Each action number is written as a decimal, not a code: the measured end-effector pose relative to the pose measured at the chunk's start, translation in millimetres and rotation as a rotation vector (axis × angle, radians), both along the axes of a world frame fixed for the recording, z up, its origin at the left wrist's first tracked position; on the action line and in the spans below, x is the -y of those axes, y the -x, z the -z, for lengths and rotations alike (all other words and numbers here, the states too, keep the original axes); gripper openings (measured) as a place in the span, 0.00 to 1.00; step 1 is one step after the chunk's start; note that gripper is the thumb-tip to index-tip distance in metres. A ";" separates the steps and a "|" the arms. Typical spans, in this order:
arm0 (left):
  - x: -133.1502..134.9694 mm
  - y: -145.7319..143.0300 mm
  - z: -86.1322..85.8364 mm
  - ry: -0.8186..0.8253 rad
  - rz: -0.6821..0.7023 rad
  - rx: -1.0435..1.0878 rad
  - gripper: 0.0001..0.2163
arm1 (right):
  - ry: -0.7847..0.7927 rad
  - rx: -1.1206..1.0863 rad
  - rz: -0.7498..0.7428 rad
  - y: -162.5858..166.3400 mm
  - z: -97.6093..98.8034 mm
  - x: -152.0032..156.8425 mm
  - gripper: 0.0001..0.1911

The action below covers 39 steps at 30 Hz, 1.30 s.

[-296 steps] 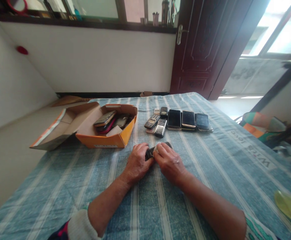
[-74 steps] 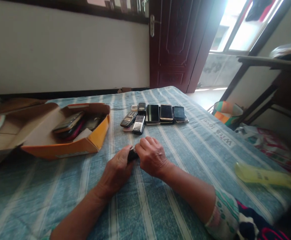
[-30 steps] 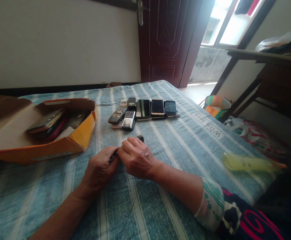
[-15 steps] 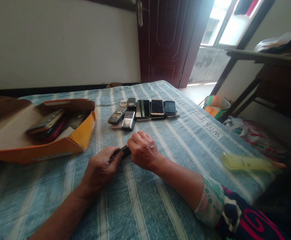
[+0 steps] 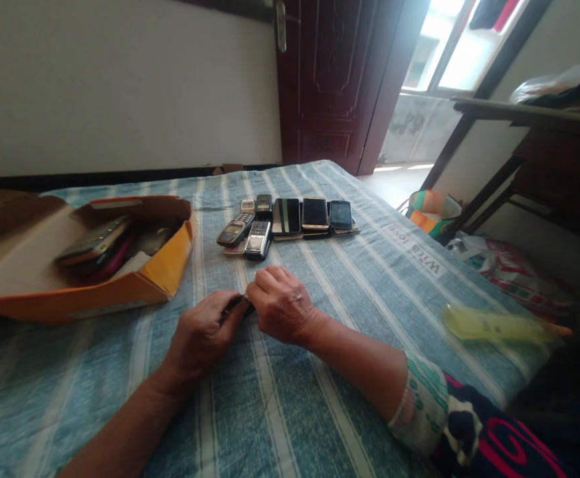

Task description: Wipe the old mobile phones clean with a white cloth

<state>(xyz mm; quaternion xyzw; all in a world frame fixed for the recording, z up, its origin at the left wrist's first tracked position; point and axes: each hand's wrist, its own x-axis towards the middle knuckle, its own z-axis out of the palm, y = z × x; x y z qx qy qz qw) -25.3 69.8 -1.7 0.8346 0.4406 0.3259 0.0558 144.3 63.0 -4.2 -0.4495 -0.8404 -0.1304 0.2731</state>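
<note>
Over the striped cloth, my two hands meet around a black mobile phone point(image 5: 248, 310), most of it hidden by the fingers. My left hand point(image 5: 204, 334) is closed around its near left end, thumb on top. The curled fingers of my right hand point(image 5: 280, 304) pinch its far right end. Just beyond them lie several phones: a silver keypad phone point(image 5: 258, 240), a dark keypad phone point(image 5: 236, 229), and a row of touchscreen phones with a striped-looking screen point(image 5: 286, 217), a dark screen point(image 5: 314, 213) and a smaller one point(image 5: 340, 215).
An open orange cardboard box point(image 5: 177, 262) with several phones inside stands at the left on the blue striped cloth point(image 5: 290, 398). Toward the right edge lies a translucent yellow thing point(image 5: 489, 324). A dark red door point(image 5: 329, 86) and a shelf point(image 5: 529, 113) stand beyond.
My right hand has shifted slightly left toward my left hand, covering more of the black phone. The phones on the cloth and the box stay in place; the view has moved slightly.
</note>
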 end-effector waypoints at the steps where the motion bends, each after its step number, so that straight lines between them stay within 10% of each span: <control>1: -0.2 0.0 0.6 -0.003 -0.005 0.003 0.13 | 0.010 -0.002 0.025 -1.4 -0.4 -1.2 0.08; 9: -0.9 -0.1 2.2 -0.005 -0.015 0.002 0.13 | 0.040 0.007 0.130 -10.2 -2.7 -7.4 0.07; 19: 2.0 -0.2 -3.6 -0.001 0.012 -0.021 0.13 | -0.043 0.018 -0.085 5.5 1.1 4.6 0.10; 26: 0.0 -0.7 -0.4 0.004 -0.025 -0.016 0.14 | 0.065 -0.029 0.112 -10.3 -2.7 -7.4 0.06; 39: -2.0 3.1 4.3 0.000 -0.044 -0.023 0.13 | 0.415 -0.631 0.243 -25.1 -2.7 -25.5 0.13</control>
